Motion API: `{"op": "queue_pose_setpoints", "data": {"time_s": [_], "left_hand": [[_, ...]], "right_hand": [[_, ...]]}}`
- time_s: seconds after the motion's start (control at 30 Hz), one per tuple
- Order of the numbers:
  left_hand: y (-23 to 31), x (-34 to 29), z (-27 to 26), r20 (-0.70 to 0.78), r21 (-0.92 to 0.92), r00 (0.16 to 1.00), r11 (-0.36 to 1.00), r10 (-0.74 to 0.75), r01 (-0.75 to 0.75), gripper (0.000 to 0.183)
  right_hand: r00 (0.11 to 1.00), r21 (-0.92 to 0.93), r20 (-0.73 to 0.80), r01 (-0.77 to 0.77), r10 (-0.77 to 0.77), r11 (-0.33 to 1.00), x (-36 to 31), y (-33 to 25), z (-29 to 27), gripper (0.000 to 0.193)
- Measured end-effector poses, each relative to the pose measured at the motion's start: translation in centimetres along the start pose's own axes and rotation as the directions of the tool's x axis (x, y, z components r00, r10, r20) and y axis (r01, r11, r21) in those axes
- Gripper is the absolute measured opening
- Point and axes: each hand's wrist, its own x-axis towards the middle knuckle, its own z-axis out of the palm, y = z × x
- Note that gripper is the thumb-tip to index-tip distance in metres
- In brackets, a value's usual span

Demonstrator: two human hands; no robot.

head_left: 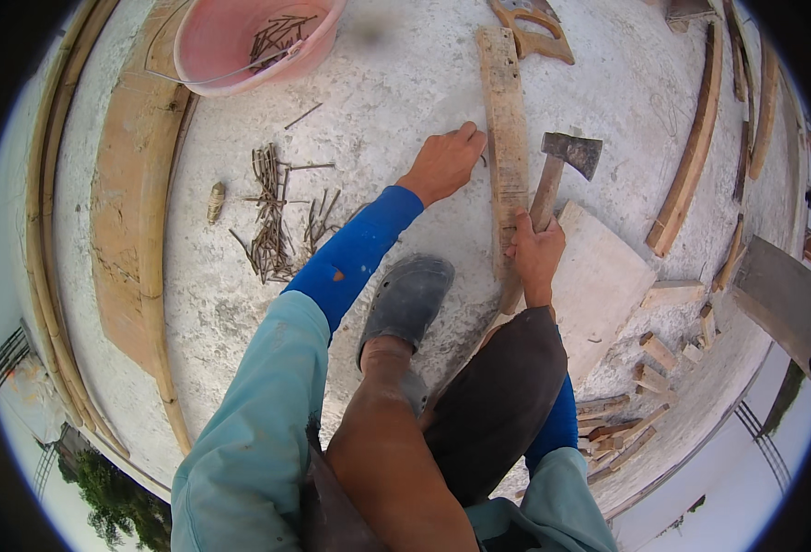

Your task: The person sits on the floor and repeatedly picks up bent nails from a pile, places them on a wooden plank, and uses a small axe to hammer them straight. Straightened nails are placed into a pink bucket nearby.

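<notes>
- Right hand (536,248), just right of centre: fingers wrapped firmly round the wooden handle of a hatchet (547,191), dark head up and its edge turned to the right of the frame.
- Left hand (446,164), upper centre: fingers curled in, fingertips right by the left edge of a long plank (505,120); whether they pinch anything, you cannot tell from here.
- And the plank itself? It lies lengthwise from the top centre down towards the right hand, the hatchet beside it on its right.
- Up at its far end, a handsaw (554,48) with a wooden grip, top of the frame.
- Over to the upper left, a pink bucket (327,39), wire handle and all, with nails inside.
- Below it, left of centre, a loose heap of nails (267,230) on the rough pale floor (212,308), with a small wrapped bundle (216,202) just to its left.
- Right of the right hand, a flat pale slab (603,276); beyond it, lower right, short wood offcuts (659,350).
- Centre, between the forearms, a dark clog (410,294) planted on the floor.
</notes>
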Motion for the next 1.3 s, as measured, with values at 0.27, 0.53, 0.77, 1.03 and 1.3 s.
{"op": "queue_pose_setpoints", "data": {"time_s": [0.27,0.53,0.77,1.03,1.3], "left_hand": [[-0.9,0.3,-1.6,0.134,0.111,0.973,0.973,0.185,-0.201,0.020],[-0.6,0.4,-4.5,-0.014,-0.215,1.000,0.976,-0.024,0.020,0.009],[4.4,2.9,-1.9,-0.204,-0.355,0.947,0.920,-0.249,0.165,0.008],[4.1,3.1,0.0,-0.131,-0.588,0.893,0.759,-0.430,0.279,0.017],[3.5,2.7,-0.7,0.302,-0.823,0.769,0.253,-0.563,0.508,0.029]], "right_hand": [[0.999,0.016,0.029,0.026,-0.026,1.000,0.3,0.6,-0.2,0.037],[1.000,0.081,0.004,0.013,-0.013,0.997,0.1,0.3,0.0,0.032],[0.999,0.150,-0.028,0.038,-0.034,0.988,0.1,0.8,0.0,0.031],[1.000,0.081,-0.008,0.016,-0.015,0.997,-0.2,1.0,-0.3,0.037],[0.997,0.008,0.054,0.046,-0.046,0.999,-1.7,0.2,-0.3,0.039]]}}
